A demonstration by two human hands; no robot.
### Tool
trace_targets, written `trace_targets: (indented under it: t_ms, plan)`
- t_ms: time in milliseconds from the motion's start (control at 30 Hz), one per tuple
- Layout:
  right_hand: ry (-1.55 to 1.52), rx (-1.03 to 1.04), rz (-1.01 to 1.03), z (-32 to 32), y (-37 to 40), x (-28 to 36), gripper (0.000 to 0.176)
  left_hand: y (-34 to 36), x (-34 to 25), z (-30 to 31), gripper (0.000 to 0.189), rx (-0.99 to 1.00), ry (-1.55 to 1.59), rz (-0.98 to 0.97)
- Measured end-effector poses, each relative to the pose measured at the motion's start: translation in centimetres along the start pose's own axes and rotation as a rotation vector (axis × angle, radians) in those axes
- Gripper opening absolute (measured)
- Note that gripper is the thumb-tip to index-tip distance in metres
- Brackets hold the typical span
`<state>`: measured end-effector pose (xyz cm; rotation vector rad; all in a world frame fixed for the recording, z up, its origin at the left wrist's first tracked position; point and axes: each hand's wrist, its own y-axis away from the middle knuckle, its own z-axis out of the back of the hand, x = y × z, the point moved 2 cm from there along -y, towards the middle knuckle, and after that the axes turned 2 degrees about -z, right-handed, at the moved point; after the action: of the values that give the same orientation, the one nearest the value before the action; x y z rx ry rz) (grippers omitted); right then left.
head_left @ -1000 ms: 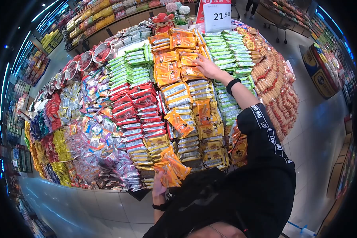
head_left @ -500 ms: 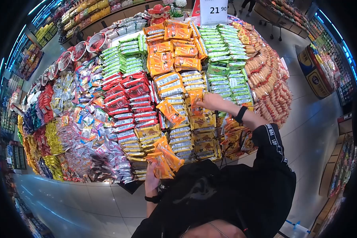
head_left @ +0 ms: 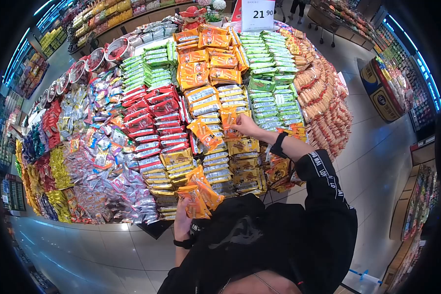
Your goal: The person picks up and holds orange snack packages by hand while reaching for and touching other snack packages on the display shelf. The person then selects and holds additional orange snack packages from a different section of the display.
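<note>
My left hand (head_left: 182,220), low at the near edge of the display, is closed round several orange snack packets (head_left: 195,200) that fan out above the fingers. Farther out, my right hand (head_left: 246,126) pinches the side of one orange packet (head_left: 228,119) over the stacked rows. Just left of it, another orange packet (head_left: 205,135) lies slanted on the yellow-and-silver stack. Below my right hand run rows of brown-and-yellow packets (head_left: 244,163). Orange packets (head_left: 193,73) are piled higher behind.
Red packets (head_left: 164,110) are stacked to the left, green ones (head_left: 272,100) to the right. Loose wrapped sweets (head_left: 108,166) cover the left slope. A price sign (head_left: 257,15) stands at the back. Tiled floor (head_left: 108,250) surrounds the display.
My right hand has shifted slightly left with its orange packet. My left hand keeps its packets almost in place. The whole view has moved a little.
</note>
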<state>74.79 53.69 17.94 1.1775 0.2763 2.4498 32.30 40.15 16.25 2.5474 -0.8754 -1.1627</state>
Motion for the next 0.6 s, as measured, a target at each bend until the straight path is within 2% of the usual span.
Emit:
trace_targets:
  t_ms: [100, 133, 267, 367, 400, 500, 567, 600]
  plan:
    - [-0.051, -0.017, -0.047, -0.1, -0.5, -0.2, 0.039, 0.4, -0.4, -0.3, 0.049, 0.045, -0.005, -0.004]
    - [0.077, -0.107, 0.014, 0.4, -0.3, 0.1, 0.038, 0.5, -0.5, 0.1, 0.051, 0.037, -0.007, -0.011]
    - [-0.001, -0.045, 0.042, 4.9, 1.1, 4.2, 0.035, 1.0, -0.7, 0.2, 0.05, -0.013, 0.024, -0.03]
    - [0.25, -0.229, 0.403, 9.4, -1.0, 5.6, 0.021, 0.7, -0.6, 0.9, 0.047, -0.042, 0.052, -0.025]
    - [0.268, -0.246, 0.473, 10.9, -2.4, 5.9, 0.022, 0.6, -0.7, 0.7, 0.047, -0.028, 0.058, -0.023]
    - [0.293, -0.28, 0.419, 15.0, -5.3, 9.1, 0.018, 0.3, -0.6, 1.0, 0.046, -0.004, 0.075, -0.019]
    - [0.443, -0.359, 0.489, 17.2, -8.4, 10.4, 0.022, 0.0, -0.4, 1.4, 0.045, 0.005, 0.085, -0.021]
    - [0.495, -0.397, 0.441, 18.1, -10.3, 11.1, 0.022, 0.0, -0.2, 1.6, 0.044, -0.014, 0.08, -0.024]
